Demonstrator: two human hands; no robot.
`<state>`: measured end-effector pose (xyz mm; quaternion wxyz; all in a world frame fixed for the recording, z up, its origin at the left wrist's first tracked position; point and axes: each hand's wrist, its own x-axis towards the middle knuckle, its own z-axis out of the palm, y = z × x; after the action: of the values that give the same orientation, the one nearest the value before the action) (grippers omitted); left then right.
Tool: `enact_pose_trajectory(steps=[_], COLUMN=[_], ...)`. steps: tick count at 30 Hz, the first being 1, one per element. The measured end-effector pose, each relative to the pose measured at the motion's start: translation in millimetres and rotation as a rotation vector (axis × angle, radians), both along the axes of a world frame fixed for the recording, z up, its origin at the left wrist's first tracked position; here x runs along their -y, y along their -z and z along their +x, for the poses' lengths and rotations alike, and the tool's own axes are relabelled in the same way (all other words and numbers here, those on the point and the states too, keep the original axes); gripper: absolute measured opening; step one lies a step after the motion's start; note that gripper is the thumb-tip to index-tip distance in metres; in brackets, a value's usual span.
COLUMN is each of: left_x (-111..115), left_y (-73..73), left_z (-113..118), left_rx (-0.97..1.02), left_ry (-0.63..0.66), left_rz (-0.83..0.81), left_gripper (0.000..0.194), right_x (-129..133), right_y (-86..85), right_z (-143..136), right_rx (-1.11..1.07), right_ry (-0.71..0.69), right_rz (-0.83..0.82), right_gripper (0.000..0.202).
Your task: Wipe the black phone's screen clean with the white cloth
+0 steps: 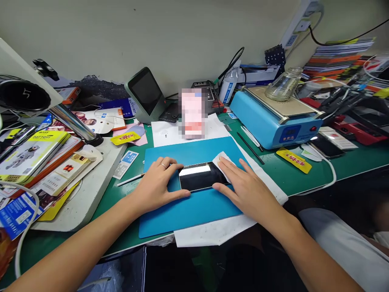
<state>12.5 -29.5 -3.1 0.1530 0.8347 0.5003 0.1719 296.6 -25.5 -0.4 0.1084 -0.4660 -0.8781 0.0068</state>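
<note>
A smartphone (200, 181) with a dark, glossy screen lies lengthwise on a blue mat (188, 215), its face up and a bright reflection along its upper part. My left hand (156, 182) grips the phone's left end, thumb at the near edge and fingers at the far edge. Under the fingers of my right hand (244, 180) a folded white wipe (224, 158) is pressed on the phone's right end. The right thumb rests by the near edge. That end of the phone is partly hidden by the wipe and hand.
White paper (209, 239) lies beneath the mat on a green table. At the right stands a blue heating plate machine (258, 119) bearing a glass jar (284, 85). Black tweezers (251, 146) and a white pen-like tool (130, 179) flank the mat. Boxes (33, 154) crowd the left.
</note>
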Motion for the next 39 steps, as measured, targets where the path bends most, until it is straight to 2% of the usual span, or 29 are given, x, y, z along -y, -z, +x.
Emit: enact_pose_trajectory(steps=[3,8,13,18,22,25,30,35,39], left_x=[0.2,-2.1,-4.7,-2.9,-1.2,-1.2,-2.6,-2.6,-2.8], left_y=[-0.8,-0.2,-0.3,-0.7,0.9,0.7,-1.1,-2.2,-1.4], left_z=[0.6,1.4,0.4,-3.4,-6.0,-6.2,-6.0,-7.8,-9.9], left_rx=[-0.001,0.006,0.062,0.205,0.19,0.186,0.214,0.249,0.28], left_ry=[-0.004,-0.027,-0.032,-0.033,-0.006,0.017,0.033,0.036,0.052], left_rz=[0.0,-0.003,-0.028,-0.087,-0.103,-0.112,-0.117,-0.132,-0.12], left_gripper=[0.066,0.066,0.075,0.079,0.083,0.082,0.083,0.092,0.094], right_x=[-1.8,3.5,3.6,3.7,17.8,36.8,56.8,49.4,34.5], right_y=[1.1,2.1,-7.9,-12.6,-9.2,-4.7,1.9,5.5,10.3], right_z=[6.6,3.3,-31.8,-75.0,-87.5,-83.0,-60.9,-22.4,1.0], right_rx=[0.0,0.023,0.003,-0.046,-0.079,-0.094,-0.056,0.02,0.048], right_ry=[-0.019,-0.068,-0.161,-0.245,-0.316,-0.333,-0.278,-0.183,-0.099], right_rz=[-0.005,0.102,0.054,-0.027,-0.023,-0.016,0.048,0.147,0.137], right_gripper=[0.068,0.068,0.07,0.074,0.083,0.083,0.073,0.072,0.073])
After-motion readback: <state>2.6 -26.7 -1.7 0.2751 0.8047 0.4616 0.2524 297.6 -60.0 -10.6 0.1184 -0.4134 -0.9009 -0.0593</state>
